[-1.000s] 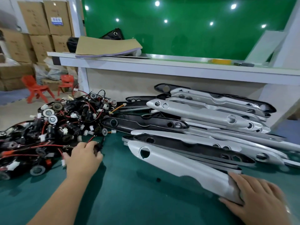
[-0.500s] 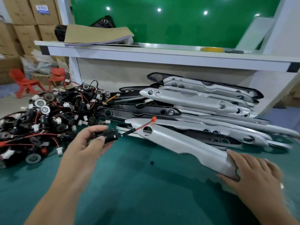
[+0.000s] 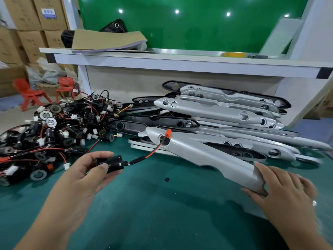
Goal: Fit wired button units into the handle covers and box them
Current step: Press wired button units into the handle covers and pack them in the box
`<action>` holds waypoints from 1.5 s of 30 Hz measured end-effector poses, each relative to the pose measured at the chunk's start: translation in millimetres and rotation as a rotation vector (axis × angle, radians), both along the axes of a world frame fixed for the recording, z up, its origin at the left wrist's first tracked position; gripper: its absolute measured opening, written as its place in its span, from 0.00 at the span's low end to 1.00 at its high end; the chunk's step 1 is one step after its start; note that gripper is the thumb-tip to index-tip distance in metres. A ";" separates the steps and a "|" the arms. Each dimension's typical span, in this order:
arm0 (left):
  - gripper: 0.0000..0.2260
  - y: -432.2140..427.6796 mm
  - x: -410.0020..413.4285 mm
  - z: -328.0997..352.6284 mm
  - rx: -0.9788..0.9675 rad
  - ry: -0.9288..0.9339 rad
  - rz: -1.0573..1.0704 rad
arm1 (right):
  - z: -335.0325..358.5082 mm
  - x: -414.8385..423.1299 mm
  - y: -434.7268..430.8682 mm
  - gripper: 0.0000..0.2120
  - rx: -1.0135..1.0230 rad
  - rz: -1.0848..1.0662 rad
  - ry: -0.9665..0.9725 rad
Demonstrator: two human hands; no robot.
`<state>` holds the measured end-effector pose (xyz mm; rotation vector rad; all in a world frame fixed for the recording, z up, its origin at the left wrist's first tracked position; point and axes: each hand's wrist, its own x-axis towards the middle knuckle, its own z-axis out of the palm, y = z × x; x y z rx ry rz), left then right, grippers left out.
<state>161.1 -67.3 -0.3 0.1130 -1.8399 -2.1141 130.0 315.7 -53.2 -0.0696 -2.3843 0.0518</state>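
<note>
My left hand (image 3: pixel 84 175) pinches a black wired button unit (image 3: pixel 113 163) between thumb and fingers, just above the green table. Its red and black wire runs up to the right, and the orange connector (image 3: pixel 168 132) hangs at the round hole near the far end of a silver handle cover (image 3: pixel 203 154). My right hand (image 3: pixel 286 193) grips that cover by its near end and holds it slanted above the table. A tangled pile of button units (image 3: pixel 54 127) lies at the left. A stack of silver and black handle covers (image 3: pixel 225 112) lies behind the held cover.
The green table (image 3: pixel 162 213) runs toward me. A small black bit (image 3: pixel 167 179) lies on it near the middle. A white shelf (image 3: pixel 180 62) with cardboard sheets crosses behind the stack. Brown cartons (image 3: pixel 27 24) and red chairs (image 3: pixel 28 92) stand at far left.
My left hand has drawn one button unit out of the pile and carried it right, bringing its orange connector to the cover's hole. My right hand has lifted the silver cover's far end.
</note>
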 end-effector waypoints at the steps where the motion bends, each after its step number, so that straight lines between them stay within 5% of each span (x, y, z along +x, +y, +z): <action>1: 0.17 -2.3 0.7 -0.6 -0.023 0.000 -0.002 | 0.6 0.1 0.1 0.32 -0.004 -0.001 0.005; 14: 0.14 11.2 -11.2 12.2 -0.061 0.070 0.022 | -1.9 -0.8 1.4 0.32 -0.002 0.029 0.052; 16: 0.08 19.0 -14.8 19.4 -0.157 0.083 0.030 | -2.5 -1.4 1.4 0.31 -0.003 0.059 0.069; 20: 0.12 37.3 -33.2 23.9 -0.732 0.074 0.263 | -2.7 -2.8 2.6 0.30 -0.017 0.110 0.143; 24: 0.19 71.2 -52.1 16.5 -0.839 0.197 0.172 | -3.1 -4.1 3.0 0.30 0.007 0.094 0.201; 39: 0.16 96.7 -104.5 -7.2 -0.606 0.326 0.185 | -5.9 -11.8 15.5 0.32 -0.015 0.009 0.205; 42: 0.25 90.9 -104.5 -9.9 -0.570 0.360 0.177 | -2.3 -10.9 14.2 0.33 -0.010 0.010 0.190; 45: 0.41 83.2 -107.7 -7.3 -0.288 0.273 0.007 | 1.3 -9.8 11.7 0.33 -0.014 0.019 0.168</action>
